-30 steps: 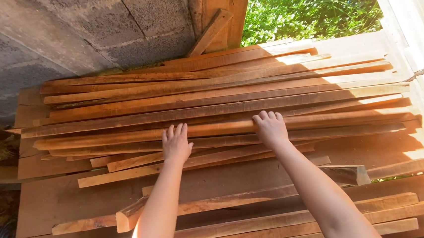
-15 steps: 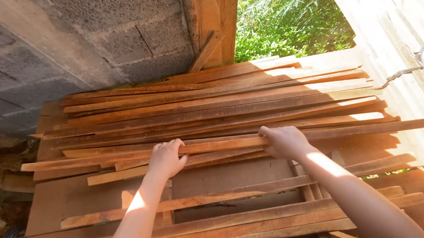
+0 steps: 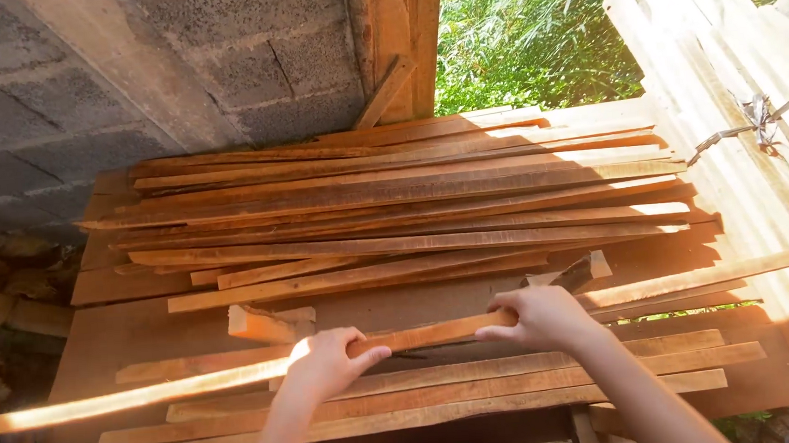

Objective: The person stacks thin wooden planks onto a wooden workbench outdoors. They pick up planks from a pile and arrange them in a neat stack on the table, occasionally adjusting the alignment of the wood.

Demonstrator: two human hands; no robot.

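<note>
Wooden slat [image 3: 421, 335], long, thin and reddish-brown, is held in 2 bare hands above a stack of similar lumber, its length running from the lower left edge of the view to the far right edge and tilted slightly up to the right. The left hand [image 3: 326, 365] grips the slat near its middle, fingers [image 3: 352, 337] curled over the top edge and thumb pressed along the near side; the right hand [image 3: 540, 318] clamps it further right, fingers wrapped over the top. Sunlight strikes the left end of the slat and both forearms. Just below the hands, 3 or more long boards [image 3: 444, 398] lie flat and parallel on a wide plank surface [image 3: 143, 332]. Beyond the hands, a larger pile of slats [image 3: 402, 202] lies stacked crosswise against a grey concrete-block wall [image 3: 216, 58]. A short offcut block [image 3: 267, 323] rests between the pile and the held slat. Pale upright planks [image 3: 728, 87], tied with wire, lean at the right, with green foliage [image 3: 529, 27] behind.
</note>
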